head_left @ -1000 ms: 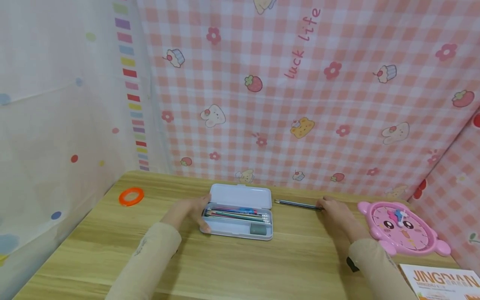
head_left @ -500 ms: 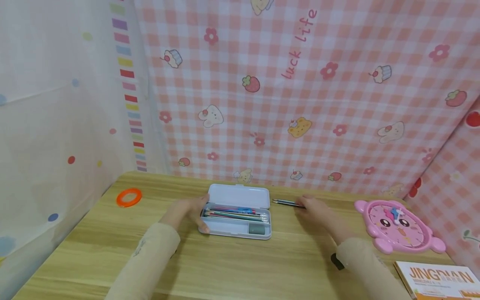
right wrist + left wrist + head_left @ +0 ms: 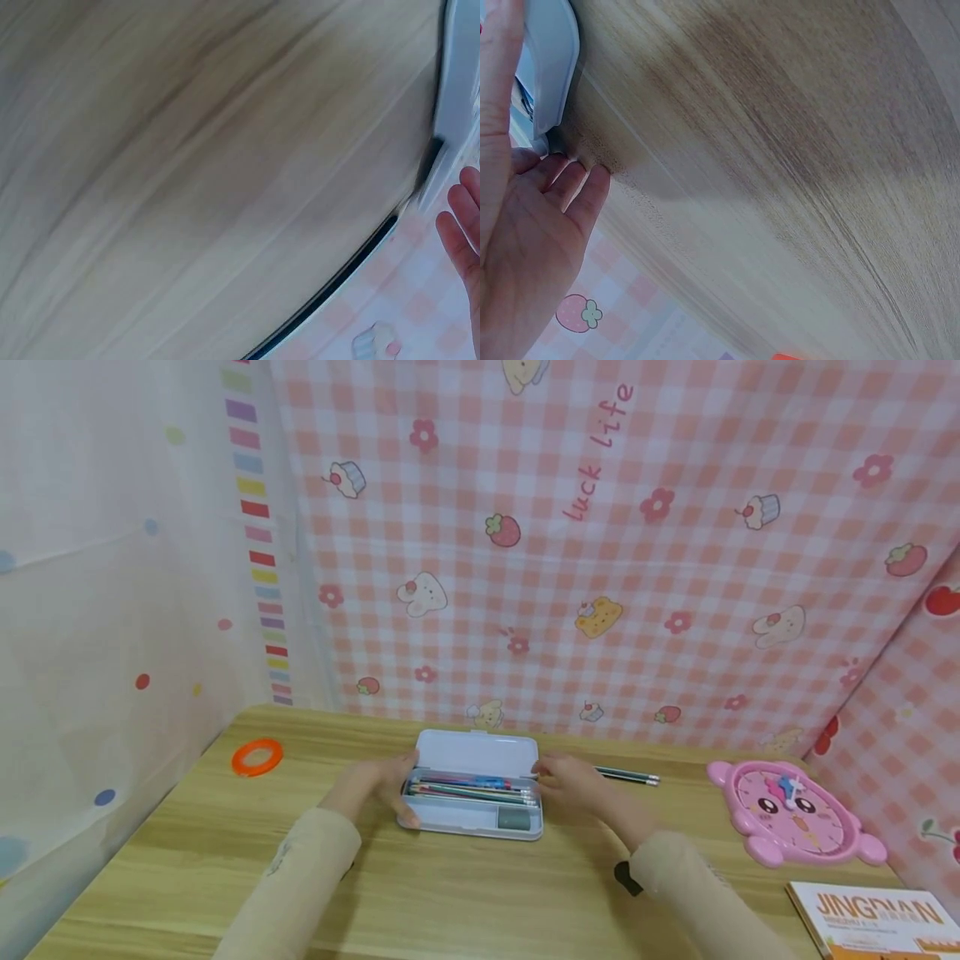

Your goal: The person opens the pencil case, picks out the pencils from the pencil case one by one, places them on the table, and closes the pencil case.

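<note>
A white pencil case [image 3: 450, 818] lies with its lid [image 3: 477, 752] raised, several pencils [image 3: 468, 791] and a dark green eraser [image 3: 514, 817] inside. My left hand [image 3: 382, 783] grips its left end, thumb at the front corner; in the left wrist view the fingers [image 3: 590, 196] curl by the hinge side. My right hand [image 3: 570, 783] is at the case's right end, holding nothing; its fingers [image 3: 457, 232] look extended in the right wrist view. Behind it, two dark pencils [image 3: 630, 776] lie on the table, their points hidden by the hand.
An orange ring [image 3: 257, 757] lies at the table's back left. To the right is a pink toy clock [image 3: 798, 818], with a white and orange book [image 3: 870, 914] in front of it. A pink checked cloth [image 3: 555, 568] hangs along the back edge.
My right hand has moved left along the two pencils, from their eraser ends to the case's right end. The pencils stay on the table. The left hand keeps its hold on the case.
</note>
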Available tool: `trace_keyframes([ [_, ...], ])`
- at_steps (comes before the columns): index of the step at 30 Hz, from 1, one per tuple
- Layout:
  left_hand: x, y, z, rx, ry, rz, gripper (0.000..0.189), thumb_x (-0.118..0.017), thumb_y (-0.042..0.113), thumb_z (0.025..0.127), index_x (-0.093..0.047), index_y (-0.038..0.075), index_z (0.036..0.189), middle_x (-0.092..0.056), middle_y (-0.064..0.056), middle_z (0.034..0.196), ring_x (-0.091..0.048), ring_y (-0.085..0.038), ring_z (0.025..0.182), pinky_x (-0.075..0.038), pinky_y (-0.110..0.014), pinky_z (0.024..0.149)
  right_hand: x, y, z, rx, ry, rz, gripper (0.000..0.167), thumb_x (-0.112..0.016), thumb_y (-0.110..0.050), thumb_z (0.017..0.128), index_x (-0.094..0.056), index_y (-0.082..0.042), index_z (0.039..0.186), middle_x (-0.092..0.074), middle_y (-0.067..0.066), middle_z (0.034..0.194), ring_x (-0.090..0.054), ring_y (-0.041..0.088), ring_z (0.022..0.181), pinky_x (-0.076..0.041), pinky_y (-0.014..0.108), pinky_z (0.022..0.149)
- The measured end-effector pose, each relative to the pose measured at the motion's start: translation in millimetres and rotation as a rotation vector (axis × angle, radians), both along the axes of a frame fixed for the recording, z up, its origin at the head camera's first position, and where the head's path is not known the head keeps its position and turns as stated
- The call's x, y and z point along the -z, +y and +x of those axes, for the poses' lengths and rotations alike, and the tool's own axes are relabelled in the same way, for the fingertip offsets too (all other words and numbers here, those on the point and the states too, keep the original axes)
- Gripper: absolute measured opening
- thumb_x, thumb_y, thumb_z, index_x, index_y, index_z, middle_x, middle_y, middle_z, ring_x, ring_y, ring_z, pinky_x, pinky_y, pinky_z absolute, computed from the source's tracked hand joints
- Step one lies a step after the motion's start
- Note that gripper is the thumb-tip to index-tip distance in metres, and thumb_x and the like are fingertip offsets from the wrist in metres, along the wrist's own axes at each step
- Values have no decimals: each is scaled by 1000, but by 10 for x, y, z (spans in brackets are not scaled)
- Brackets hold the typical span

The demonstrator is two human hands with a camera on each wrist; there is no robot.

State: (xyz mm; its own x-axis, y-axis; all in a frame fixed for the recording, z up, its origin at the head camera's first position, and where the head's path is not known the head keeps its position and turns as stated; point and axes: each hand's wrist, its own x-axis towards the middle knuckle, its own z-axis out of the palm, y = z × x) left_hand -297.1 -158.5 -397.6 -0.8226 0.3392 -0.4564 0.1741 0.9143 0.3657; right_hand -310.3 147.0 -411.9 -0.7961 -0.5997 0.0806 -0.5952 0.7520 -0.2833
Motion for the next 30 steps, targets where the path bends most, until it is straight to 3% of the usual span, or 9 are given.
trace_keyframes([
  [8, 30, -29, -26, 9, 16, -5, 123, -80, 43, 64, -1, -7, 144, -7, -25, 151, -10, -35, 141, -14, -43, 116, 60, -285, 8, -98, -54, 4, 19, -60, -23, 88, -65, -6, 97, -61, 1, 89, -58, 11, 82, -52, 29, 74],
  [20, 30, -11, -2, 7, 2, 6, 121, -79, 41, 66, 0, -6, 144, -6, -24, 152, -9, -35, 141, -14, -43, 116, 56, -395, 21, -94, -112, -54, 14, -60, -9, 87, -67, -1, 97, -68, 8, 92, -63, 16, 85, -54, 33, 77],
  [30, 29, -16, -5, 1, -6, 19, 122, -79, 41, 66, 1, -7, 144, -4, -24, 152, -7, -36, 141, -12, -44, 116, 27, -422, 86, -122, -26, 46, 15, -53, -8, 91, -62, 0, 100, -62, 9, 95, -60, 18, 85, -53, 31, 76],
])
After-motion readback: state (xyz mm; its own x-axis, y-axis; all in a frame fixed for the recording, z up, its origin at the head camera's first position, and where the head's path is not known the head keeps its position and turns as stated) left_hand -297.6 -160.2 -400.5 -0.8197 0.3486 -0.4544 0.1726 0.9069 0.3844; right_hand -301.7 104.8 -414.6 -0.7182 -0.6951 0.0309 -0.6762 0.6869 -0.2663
